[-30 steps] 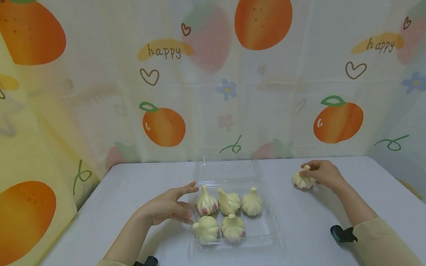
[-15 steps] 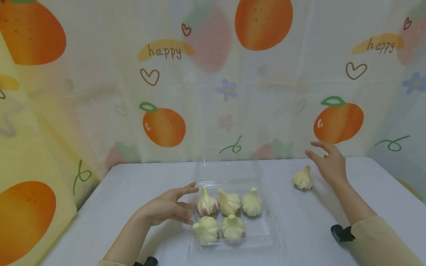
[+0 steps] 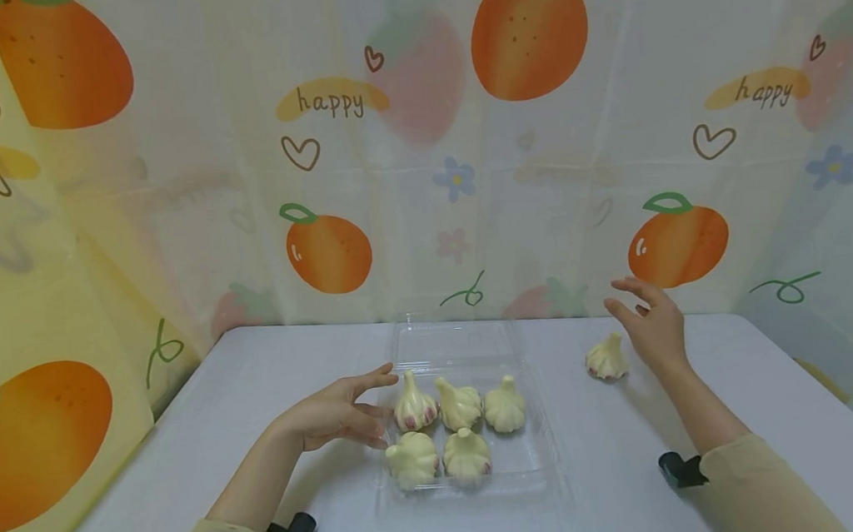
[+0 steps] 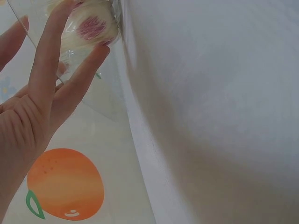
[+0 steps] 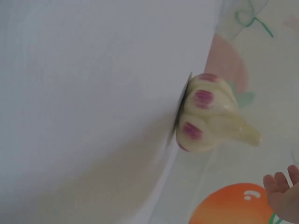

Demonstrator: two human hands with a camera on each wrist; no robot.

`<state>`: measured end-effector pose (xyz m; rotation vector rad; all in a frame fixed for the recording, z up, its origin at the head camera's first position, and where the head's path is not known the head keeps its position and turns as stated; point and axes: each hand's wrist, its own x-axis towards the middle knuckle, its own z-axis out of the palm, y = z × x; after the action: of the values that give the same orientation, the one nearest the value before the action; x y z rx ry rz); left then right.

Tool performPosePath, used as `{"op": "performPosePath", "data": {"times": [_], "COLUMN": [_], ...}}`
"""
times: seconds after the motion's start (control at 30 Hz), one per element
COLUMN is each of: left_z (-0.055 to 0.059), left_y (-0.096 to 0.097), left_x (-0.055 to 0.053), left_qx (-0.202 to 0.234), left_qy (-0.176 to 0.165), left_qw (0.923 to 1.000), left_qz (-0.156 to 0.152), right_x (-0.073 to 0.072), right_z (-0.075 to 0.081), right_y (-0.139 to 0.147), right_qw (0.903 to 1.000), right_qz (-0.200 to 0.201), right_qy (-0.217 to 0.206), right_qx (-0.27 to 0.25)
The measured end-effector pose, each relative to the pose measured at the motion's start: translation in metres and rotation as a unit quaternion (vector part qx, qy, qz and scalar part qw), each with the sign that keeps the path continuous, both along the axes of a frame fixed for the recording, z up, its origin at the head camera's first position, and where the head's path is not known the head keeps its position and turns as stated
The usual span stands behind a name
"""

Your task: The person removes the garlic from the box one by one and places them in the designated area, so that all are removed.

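I'm seeing the left hand [image 3: 343, 410], fingers spread, resting against the clear box [image 3: 515, 459] at its nine o'clock; five garlic bulbs [image 3: 460, 405] are sitting inside. At two o'clock, a lone bulb [image 3: 607, 359] is standing on the desk [image 3: 607, 460], the right hand [image 3: 656, 331] hovering just beside it, thumb and fingers parted.

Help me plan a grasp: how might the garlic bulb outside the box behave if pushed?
That garlic bulb may rock or roll, given its rounded sides. Its smooth surface could prove slippery. Its narrow neck likely offers a pinch hold.
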<state>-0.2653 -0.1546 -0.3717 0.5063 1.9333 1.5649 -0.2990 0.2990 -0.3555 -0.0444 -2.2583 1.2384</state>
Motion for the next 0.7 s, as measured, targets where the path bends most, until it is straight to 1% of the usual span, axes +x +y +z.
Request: {"op": "performPosePath", "data": {"times": [0.13, 0.27, 0.37, 0.47, 0.57, 0.6, 0.7], "left_z": [0.0, 0.0, -0.001, -0.001, -0.002, -0.002, -0.003], "left_y": [0.0, 0.0, 0.0, 0.0, -0.001, -0.001, -0.002], "left_x": [0.0, 0.0, -0.001, -0.001, -0.001, -0.001, -0.002], "left_qx": [0.001, 0.001, 0.001, 0.001, 0.0, 0.0, 0.001], "left_qy": [-0.001, 0.0, 0.003, 0.004, 0.005, 0.004, 0.006], "left_qw": [1.0, 1.0, 1.0, 1.0, 1.0, 1.0, 1.0], "left_qz": [0.0, 0.0, -0.001, -0.002, -0.001, -0.001, -0.002], "right_x": [0.002, 0.006, 0.01, 0.014, 0.019, 0.022, 0.029], "right_z": [0.002, 0.004, 0.005, 0.006, 0.008, 0.009, 0.012], "right_y": [-0.01, -0.02, -0.028, -0.037, -0.047, -0.05, -0.062], "right_qw": [0.9998, 0.999, 0.9975, 0.994, 0.9879, 0.9859, 0.9786], "right_qz": [0.019, 0.041, 0.066, 0.106, 0.152, 0.165, 0.205], "right_qy": [0.01, 0.014, 0.017, 0.023, 0.029, 0.025, 0.024], "right_qx": [0.0, 0.014, 0.021, 0.009, -0.004, -0.007, 0.003]}}
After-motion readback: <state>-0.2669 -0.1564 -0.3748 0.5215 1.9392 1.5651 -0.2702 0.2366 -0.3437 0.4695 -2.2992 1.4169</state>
